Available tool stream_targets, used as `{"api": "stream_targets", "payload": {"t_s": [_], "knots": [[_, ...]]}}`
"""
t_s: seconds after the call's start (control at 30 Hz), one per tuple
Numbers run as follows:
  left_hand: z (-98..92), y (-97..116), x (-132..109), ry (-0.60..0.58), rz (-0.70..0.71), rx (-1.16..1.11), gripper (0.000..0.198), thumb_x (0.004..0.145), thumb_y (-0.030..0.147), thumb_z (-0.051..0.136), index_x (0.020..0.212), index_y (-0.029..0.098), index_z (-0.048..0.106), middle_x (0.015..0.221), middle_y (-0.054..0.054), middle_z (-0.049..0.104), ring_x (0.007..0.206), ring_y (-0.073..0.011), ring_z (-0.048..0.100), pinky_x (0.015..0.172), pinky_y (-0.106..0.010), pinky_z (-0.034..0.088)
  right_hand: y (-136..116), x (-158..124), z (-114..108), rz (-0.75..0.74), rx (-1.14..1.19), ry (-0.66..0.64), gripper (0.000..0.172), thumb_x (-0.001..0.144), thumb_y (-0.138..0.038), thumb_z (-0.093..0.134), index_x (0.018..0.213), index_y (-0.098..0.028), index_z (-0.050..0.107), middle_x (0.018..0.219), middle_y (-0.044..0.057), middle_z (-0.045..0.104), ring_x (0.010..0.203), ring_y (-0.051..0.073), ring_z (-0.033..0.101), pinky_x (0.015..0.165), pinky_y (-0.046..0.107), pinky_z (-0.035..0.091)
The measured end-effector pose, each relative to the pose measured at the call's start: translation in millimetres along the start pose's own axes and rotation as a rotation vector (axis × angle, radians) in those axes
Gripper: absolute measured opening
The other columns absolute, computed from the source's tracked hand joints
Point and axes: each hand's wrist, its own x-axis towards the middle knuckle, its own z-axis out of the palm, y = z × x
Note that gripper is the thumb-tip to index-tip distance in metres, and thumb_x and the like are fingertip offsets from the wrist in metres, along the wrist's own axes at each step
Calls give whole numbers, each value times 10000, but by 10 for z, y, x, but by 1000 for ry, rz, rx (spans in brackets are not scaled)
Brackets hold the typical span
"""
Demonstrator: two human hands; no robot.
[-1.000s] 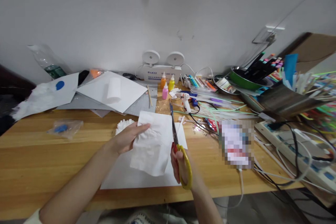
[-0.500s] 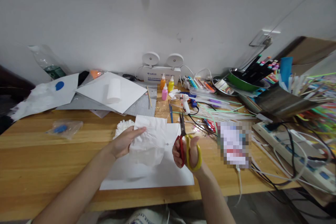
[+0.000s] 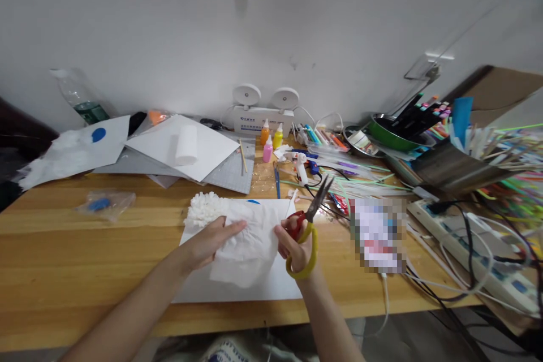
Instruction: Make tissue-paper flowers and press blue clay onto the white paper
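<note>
My left hand (image 3: 216, 242) pinches a thin, crumpled white tissue (image 3: 250, 243) by its left side. The tissue hangs over a white sheet of paper (image 3: 190, 288) on the table. At the tissue's right edge, the thumb and fingers of my right hand (image 3: 294, 246) are closed. Scissors (image 3: 313, 216) with one red and one yellow handle loop stay in that same hand, blades pointing up and right, nearly closed. A frilly white cluster (image 3: 203, 209) lies on the sheet's upper left corner, and part of a blue patch (image 3: 253, 202) shows behind the tissue.
Beyond the sheet lie a glue gun (image 3: 300, 167), paint brushes (image 3: 276, 178) and small paint bottles (image 3: 267, 150). A white roll (image 3: 186, 146) rests on white card at the back left. Power strips with cables (image 3: 500, 271) and a pixelated item (image 3: 377, 235) occupy the right side.
My right hand has come left to the tissue's edge, and the scissors now tilt to the right. The tissue has moved slightly right and down with my left hand, uncovering more of the frilly cluster.
</note>
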Motion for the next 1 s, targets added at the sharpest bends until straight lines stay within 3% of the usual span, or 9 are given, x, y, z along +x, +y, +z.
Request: {"api": "stream_targets", "payload": {"t_s": [0.13,0.3,0.37,0.47,0.57,0.67,0.73,0.83,1.0], "knots": [[42,-75,4,-90,5,-17,292,665,302,667,870,104,608,770,-72,683,701,-185,630,668,-295,474,-7,127,18,-59,-51,81,428,581,-359,688,669,-226,291,564,-97,456,288,8,308,270,153,242],[-42,-162,-58,13,85,-197,283,640,277,680,874,125,628,782,-74,695,725,-205,637,700,-302,471,49,176,-99,35,-91,188,344,622,-401,635,722,-211,367,648,-76,447,346,7,302,321,158,262],[-47,-203,-91,-41,74,-289,341,619,302,684,905,123,630,826,-92,693,793,-235,630,738,-323,459,40,111,-114,26,-177,211,308,637,-376,638,761,-207,412,691,-62,446,441,36,394,401,175,347],[45,-339,-96,-148,50,-288,417,617,363,678,942,105,631,825,-114,689,803,-258,620,741,-341,447,-2,15,-57,-10,-244,179,308,628,-337,652,820,-218,443,722,-45,472,590,90,480,528,208,420],[198,-529,-54,-115,-11,-160,386,616,381,687,876,99,643,731,-97,687,693,-224,619,652,-299,450,-5,21,25,62,-147,173,259,660,-382,587,816,-226,450,646,-48,480,526,110,483,477,223,419],[308,-632,-43,-76,19,-137,388,649,408,655,907,119,624,758,-82,682,659,-203,612,612,-283,449,24,68,36,117,-77,175,231,743,-445,444,759,-219,487,570,-39,483,481,130,499,452,247,426],[339,-627,-76,-81,50,-163,389,673,402,636,953,133,609,786,-77,682,679,-204,617,628,-284,453,14,49,6,48,-183,155,247,770,-431,415,776,-213,531,606,-16,531,526,148,531,484,265,444],[332,-595,-154,-43,55,-184,402,691,381,626,1014,146,580,798,-69,679,719,-212,620,662,-295,460,-55,-70,-33,-112,-403,94,222,708,-337,551,890,-213,576,802,33,607,714,188,568,609,301,467],[229,-722,-200,-33,20,-149,433,671,411,636,1025,172,567,813,-54,674,709,-198,608,662,-285,452,-42,-223,37,-329,-594,92,377,650,-229,641,989,-225,475,979,72,580,886,222,552,716,357,457]]}}
